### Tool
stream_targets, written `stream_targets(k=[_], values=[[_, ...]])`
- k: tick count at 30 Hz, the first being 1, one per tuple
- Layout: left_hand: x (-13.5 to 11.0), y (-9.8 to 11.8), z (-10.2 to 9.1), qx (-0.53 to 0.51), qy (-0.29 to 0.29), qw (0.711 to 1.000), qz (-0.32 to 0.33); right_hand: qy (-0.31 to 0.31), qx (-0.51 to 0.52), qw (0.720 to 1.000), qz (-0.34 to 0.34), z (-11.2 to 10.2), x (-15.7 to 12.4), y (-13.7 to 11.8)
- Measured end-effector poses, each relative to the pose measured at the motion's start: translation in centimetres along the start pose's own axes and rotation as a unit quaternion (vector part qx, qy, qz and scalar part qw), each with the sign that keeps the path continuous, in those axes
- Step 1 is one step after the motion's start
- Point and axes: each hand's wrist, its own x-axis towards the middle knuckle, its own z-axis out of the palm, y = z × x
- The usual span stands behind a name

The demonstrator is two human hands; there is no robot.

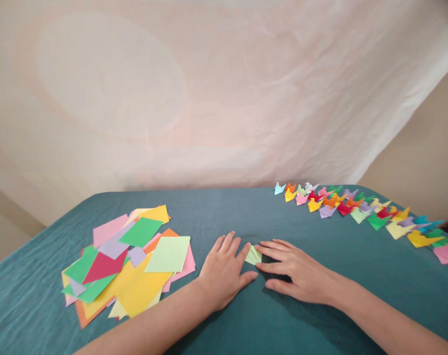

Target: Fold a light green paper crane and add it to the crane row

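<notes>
A small piece of pale green folded paper, with crease lines or folded edges fanning across it, lies on the table between my two hands. My left hand rests palm down on its left, fingers stretched out, with the index fingertip at the paper's left edge. From the right, my right hand reaches in with its fingers spread; a fingertip or two touch the paper's right edge. Neither hand grips anything. Parts of the paper's edges are hidden under the fingertips.
Loose coloured paper sheets lie in an overlapping pile at the left. Several folded paper birds stand in slanting rows along the right. Dark teal cloth covers the table, and a pale fabric backdrop hangs behind it.
</notes>
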Motion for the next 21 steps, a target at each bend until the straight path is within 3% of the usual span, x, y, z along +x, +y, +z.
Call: stream_targets(k=[13, 21], values=[[0.4, -1.2, 0.7, -0.092, 0.018, 0.996, -0.007, 0.017, -0.012, 1.000, -0.009, 0.4, -0.2, 0.2], [0.5, -0.8, 0.1, -0.074, 0.033, 0.996, 0.042, 0.019, 0.002, 1.000, -0.014, 0.2, -0.3, 0.2]])
